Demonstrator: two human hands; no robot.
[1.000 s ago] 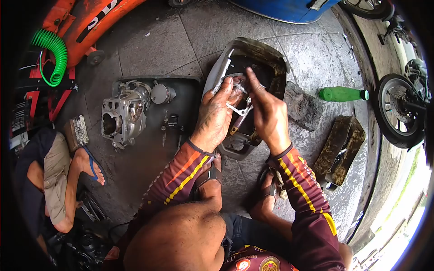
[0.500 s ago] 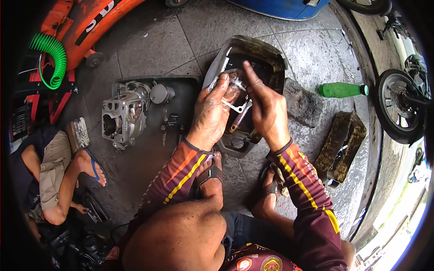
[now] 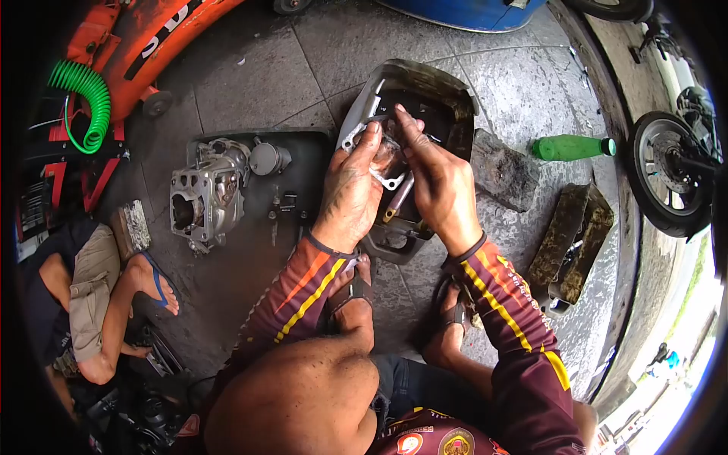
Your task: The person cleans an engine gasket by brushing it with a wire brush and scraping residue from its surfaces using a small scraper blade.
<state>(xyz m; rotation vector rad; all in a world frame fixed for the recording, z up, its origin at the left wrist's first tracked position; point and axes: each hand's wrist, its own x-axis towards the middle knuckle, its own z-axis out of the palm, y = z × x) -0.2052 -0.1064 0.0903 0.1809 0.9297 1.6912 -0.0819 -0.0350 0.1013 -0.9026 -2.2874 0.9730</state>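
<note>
My left hand [image 3: 351, 186] is closed around a silvery metal engine part [image 3: 392, 183] with bolt holes at its corners, its thumb lying along the top. Against the part's right side is my right hand [image 3: 442, 178], fingers stretched out across it; their undersides are hidden, so I cannot tell if something thin is beneath them. Both hands are above a dirty, deep plastic tub [image 3: 462, 114]. Below the part, a brownish rod-like piece [image 3: 398, 199] shows inside the tub.
On a dark tray [image 3: 307, 148] at left lie an engine block [image 3: 206, 193], a piston [image 3: 270, 157] and small parts. To the right are a dark stone-like block [image 3: 503, 171], a green bottle [image 3: 574, 149] and a grimy box [image 3: 570, 246]. Another person's leg [image 3: 117, 318] is at far left.
My right hand has moved slightly left and down over the engine part, its raised index finger now lower and closer to the part. The part is turned slightly in my left hand.
</note>
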